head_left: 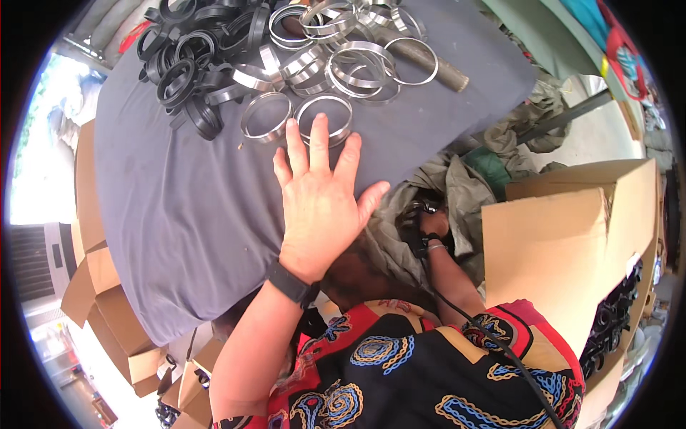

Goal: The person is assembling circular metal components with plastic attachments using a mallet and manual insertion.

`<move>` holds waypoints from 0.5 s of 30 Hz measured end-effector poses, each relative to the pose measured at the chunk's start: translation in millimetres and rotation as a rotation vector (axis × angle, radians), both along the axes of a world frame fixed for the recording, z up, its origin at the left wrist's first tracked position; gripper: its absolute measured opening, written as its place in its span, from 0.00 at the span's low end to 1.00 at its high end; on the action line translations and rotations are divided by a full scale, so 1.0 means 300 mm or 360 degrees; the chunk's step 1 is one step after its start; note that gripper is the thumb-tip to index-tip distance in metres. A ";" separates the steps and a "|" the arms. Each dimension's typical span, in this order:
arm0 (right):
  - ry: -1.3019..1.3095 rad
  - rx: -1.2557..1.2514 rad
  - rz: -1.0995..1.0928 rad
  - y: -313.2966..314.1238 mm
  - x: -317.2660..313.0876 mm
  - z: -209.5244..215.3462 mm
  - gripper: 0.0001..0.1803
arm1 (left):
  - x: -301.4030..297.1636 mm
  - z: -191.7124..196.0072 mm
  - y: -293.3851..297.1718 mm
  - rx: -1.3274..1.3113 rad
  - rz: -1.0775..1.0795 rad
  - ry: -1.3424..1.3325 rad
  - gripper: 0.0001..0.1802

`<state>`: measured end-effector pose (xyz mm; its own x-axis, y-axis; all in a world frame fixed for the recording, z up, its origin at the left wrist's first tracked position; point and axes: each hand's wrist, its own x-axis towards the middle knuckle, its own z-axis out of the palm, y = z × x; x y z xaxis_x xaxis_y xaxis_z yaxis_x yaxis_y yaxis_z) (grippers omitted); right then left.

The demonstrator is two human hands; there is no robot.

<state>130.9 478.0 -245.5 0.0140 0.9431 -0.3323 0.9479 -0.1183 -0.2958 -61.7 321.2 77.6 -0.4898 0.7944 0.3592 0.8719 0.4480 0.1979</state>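
At the far side of the dark grey cloth-covered table (186, 214) lies a heap of shiny metal rings (343, 50), with black rubber rings (193, 64) to its left. The left hand (319, 207) lies flat and released, fingertips touching the nearest silver metal ring (325, 118); it looks stiff, light and slippery, best pinched across its rim. The right hand (429, 227), low beside a brown cardboard box (564, 243), clenches something dark.

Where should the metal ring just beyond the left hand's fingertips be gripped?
Probably pinch the near rim of the metal ring from above, with one finger inside and the thumb outside. It lies flat on the grey cloth, so only its thin wall offers purchase. The left hand is open beside it.
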 end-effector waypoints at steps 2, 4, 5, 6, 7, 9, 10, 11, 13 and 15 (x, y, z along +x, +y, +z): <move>0.0013 0.0001 -0.0002 -0.003 0.034 0.047 0.34 | -0.001 -0.009 0.000 0.0025 -0.0004 0.0026 0.33; 0.0152 0.0124 -0.0037 -0.038 0.046 0.112 0.33 | 0.002 -0.018 0.005 0.0052 -0.0002 0.0041 0.33; 0.0200 0.0041 -0.0072 -0.052 0.044 0.151 0.34 | 0.000 -0.023 0.005 0.0061 -0.0005 0.0051 0.32; 0.0211 0.0070 -0.0074 -0.068 0.053 0.167 0.34 | 0.001 -0.023 0.002 0.0069 -0.0006 0.0065 0.32; 0.0468 0.0203 -0.0008 -0.084 0.063 0.184 0.35 | 0.002 -0.020 0.002 0.0089 -0.0014 0.0068 0.32; 0.0710 0.0277 0.0076 -0.146 0.015 0.312 0.36 | -0.001 -0.018 -0.017 0.0109 0.0005 0.0079 0.32; 0.0724 0.0316 0.0072 -0.164 0.021 0.368 0.36 | 0.004 -0.012 -0.015 0.0128 0.0000 0.0070 0.32; 0.0870 0.0409 0.0240 -0.176 0.035 0.407 0.36 | 0.009 -0.010 -0.012 0.0143 -0.0011 0.0057 0.32; 0.1112 0.0534 0.0483 -0.202 0.028 0.526 0.36 | 0.011 -0.021 -0.016 0.0175 -0.0017 0.0068 0.32; 0.1299 0.0537 0.0583 -0.234 0.007 0.693 0.37 | 0.015 -0.023 -0.020 0.0165 -0.0010 0.0046 0.32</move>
